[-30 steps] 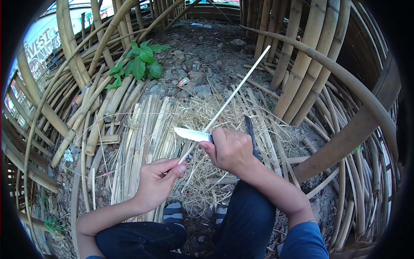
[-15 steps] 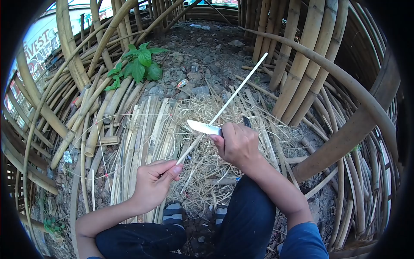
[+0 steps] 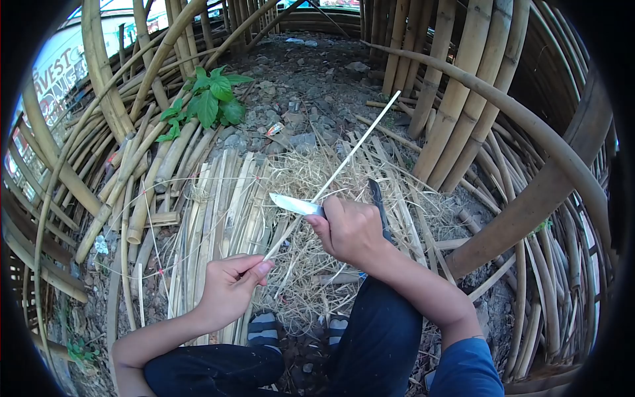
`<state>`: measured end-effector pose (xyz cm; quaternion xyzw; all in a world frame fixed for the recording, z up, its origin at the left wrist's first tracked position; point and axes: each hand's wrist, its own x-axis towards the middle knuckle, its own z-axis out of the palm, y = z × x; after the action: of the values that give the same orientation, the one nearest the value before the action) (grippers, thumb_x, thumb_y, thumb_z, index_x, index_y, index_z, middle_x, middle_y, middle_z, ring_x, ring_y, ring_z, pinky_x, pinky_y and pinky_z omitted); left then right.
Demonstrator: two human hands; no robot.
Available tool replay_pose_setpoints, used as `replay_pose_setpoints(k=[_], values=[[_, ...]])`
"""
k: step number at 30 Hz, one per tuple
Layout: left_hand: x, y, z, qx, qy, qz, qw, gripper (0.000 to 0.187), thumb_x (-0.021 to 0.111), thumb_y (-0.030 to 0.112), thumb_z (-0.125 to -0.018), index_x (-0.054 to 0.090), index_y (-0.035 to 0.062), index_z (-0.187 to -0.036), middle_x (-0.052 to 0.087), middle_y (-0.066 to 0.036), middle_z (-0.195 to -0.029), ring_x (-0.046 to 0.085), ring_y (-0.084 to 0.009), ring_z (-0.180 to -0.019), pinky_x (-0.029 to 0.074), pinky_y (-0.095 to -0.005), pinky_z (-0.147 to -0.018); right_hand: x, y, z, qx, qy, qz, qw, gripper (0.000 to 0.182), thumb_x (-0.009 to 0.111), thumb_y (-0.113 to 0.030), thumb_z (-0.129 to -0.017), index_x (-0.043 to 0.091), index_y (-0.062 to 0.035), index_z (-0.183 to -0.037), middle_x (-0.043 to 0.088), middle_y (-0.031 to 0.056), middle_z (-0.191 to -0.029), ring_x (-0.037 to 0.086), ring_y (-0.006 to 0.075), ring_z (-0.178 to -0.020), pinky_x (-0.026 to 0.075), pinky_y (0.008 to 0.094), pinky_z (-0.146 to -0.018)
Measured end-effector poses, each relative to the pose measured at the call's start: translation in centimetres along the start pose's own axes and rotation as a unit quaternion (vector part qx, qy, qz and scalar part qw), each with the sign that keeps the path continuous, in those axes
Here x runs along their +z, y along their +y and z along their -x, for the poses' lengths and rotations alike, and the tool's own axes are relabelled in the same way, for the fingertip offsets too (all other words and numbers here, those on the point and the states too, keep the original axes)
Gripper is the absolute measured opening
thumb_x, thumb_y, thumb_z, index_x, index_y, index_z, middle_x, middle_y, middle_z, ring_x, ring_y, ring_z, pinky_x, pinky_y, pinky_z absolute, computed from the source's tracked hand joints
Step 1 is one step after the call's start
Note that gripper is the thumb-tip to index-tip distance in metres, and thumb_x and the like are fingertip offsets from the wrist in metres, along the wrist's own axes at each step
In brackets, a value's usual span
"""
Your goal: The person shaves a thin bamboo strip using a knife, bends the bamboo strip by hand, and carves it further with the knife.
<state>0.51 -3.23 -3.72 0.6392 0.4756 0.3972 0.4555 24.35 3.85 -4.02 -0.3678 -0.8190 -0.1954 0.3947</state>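
My left hand [image 3: 231, 288] pinches the lower end of a thin pale bamboo stick [image 3: 362, 141] between thumb and fingers. The stick slants up and away to the right. My right hand [image 3: 354, 228] is closed around the handle of a knife [image 3: 293, 203], most of which the fingers hide. Its blade points left and lies across the stick, a short way above my left hand. Below both hands, curly bamboo shavings [image 3: 301, 301] cover the ground between my feet. Beyond my right fist a dark, narrow strip [image 3: 377, 198] is partly visible.
Split bamboo slats [image 3: 221, 215] lie side by side at the left, with a thin string across them. Bamboo poles [image 3: 466, 99] stand at the right, and a thick one [image 3: 522, 221] slants near my right arm. A leafy green plant [image 3: 210, 99] grows ahead beside stony ground [image 3: 291, 92].
My right hand and the knife have moved left and slightly down along the stick, nearer my left hand. The stick's far tip is a little lower. More of the dark strip shows.
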Motion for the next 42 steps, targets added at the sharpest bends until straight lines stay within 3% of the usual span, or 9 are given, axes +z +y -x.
replay_pose_setpoints(k=[5,7,14,20,22,31,34,39,42], values=[[-0.5,0.2,0.4,0.008,-0.003,-0.009,1.000,0.017,0.061,0.010,-0.094,0.070,-0.0042,-0.097,0.061,-0.003,-0.072,0.045,-0.0026,-0.052,0.034,-0.0192,-0.046,-0.6,1.4,0.3,0.066,0.001,0.032,0.997,0.035,0.057,-0.032,-0.093,0.048,-0.0058,-0.072,0.051,0.0074,-0.050,0.054,0.0231,-0.039,0.042,0.0351,-0.037],[-0.7,0.2,0.5,-0.017,-0.003,-0.022,1.000,0.016,0.063,0.009,-0.092,0.071,-0.0033,-0.099,0.064,-0.006,-0.072,0.056,-0.0073,-0.063,0.043,-0.0227,-0.057,-0.4,1.9,0.6,0.087,0.002,0.041,0.995,0.035,0.057,-0.032,-0.094,0.048,-0.0058,-0.073,0.050,0.0078,-0.049,0.054,0.0233,-0.039,0.042,0.0354,-0.037],[-0.3,0.5,0.4,-0.024,-0.013,-0.014,1.000,0.016,0.062,0.009,-0.092,0.070,-0.0036,-0.098,0.063,-0.006,-0.071,0.056,-0.0078,-0.063,0.043,-0.0227,-0.057,-0.6,1.2,0.2,0.052,-0.004,-0.016,0.999,0.033,0.055,-0.030,-0.095,0.048,-0.0059,-0.073,0.051,0.0085,-0.048,0.053,0.0241,-0.039,0.042,0.0363,-0.037],[-0.3,0.2,0.5,0.049,0.010,-0.042,0.998,0.017,0.061,0.010,-0.094,0.070,-0.0039,-0.096,0.061,-0.004,-0.070,0.049,-0.0041,-0.056,0.037,-0.0207,-0.050,-0.4,2.6,0.9,0.086,0.009,0.022,0.996,0.032,0.055,-0.029,-0.095,0.049,-0.0056,-0.073,0.050,0.0082,-0.047,0.053,0.0250,-0.038,0.042,0.0373,-0.038],[-0.5,0.3,0.5,0.047,0.013,-0.066,0.997,0.014,0.062,0.005,-0.091,0.071,-0.0038,-0.099,0.065,-0.007,-0.073,0.058,-0.0085,-0.061,0.044,-0.0234,-0.055,-0.5,2.8,1.1,0.091,0.006,0.026,0.995,0.032,0.055,-0.029,-0.095,0.049,-0.0056,-0.073,0.050,0.0081,-0.046,0.053,0.0251,-0.038,0.042,0.0373,-0.038],[-0.1,-0.2,0.4,0.146,0.055,-0.112,0.981,0.012,0.062,0.001,-0.089,0.070,-0.0051,-0.097,0.063,-0.009,-0.069,0.058,-0.0092,-0.060,0.043,-0.0232,-0.052,-1.3,1.2,0.4,0.064,-0.009,-0.027,0.998,0.033,0.057,-0.030,-0.094,0.049,-0.0052,-0.073,0.051,0.0084,-0.049,0.054,0.0249,-0.040,0.042,0.0372,-0.038],[-0.3,0.0,0.4,0.149,0.048,-0.120,0.980,0.012,0.062,0.001,-0.089,0.070,-0.0054,-0.096,0.062,-0.008,-0.067,0.057,-0.0092,-0.059,0.042,-0.0235,-0.051,-1.3,1.6,0.4,0.040,0.016,0.001,0.999,0.033,0.056,-0.030,-0.094,0.049,-0.0054,-0.073,0.051,0.0079,-0.049,0.054,0.0249,-0.040,0.042,0.0366,-0.038],[-1.0,-0.2,0.8,0.118,0.029,-0.117,0.986,0.012,0.062,0.002,-0.089,0.070,-0.0052,-0.095,0.062,-0.008,-0.066,0.055,-0.0090,-0.057,0.041,-0.0238,-0.050,-1.3,3.9,1.5,0.136,0.005,0.064,0.989,0.034,0.053,-0.030,-0.097,0.049,-0.0064,-0.072,0.052,0.0091,-0.049,0.054,0.0263,-0.040,0.041,0.0375,-0.038],[-1.0,-0.7,0.9,0.114,0.030,-0.132,0.984,0.012,0.063,0.002,-0.089,0.070,-0.0051,-0.095,0.061,-0.008,-0.066,0.055,-0.0093,-0.056,0.041,-0.0240,-0.050,-1.2,3.8,1.6,0.125,0.007,0.029,0.992,0.034,0.052,-0.030,-0.097,0.050,-0.0066,-0.072,0.052,0.0097,-0.049,0.054,0.0265,-0.039,0.040,0.0385,-0.037]])
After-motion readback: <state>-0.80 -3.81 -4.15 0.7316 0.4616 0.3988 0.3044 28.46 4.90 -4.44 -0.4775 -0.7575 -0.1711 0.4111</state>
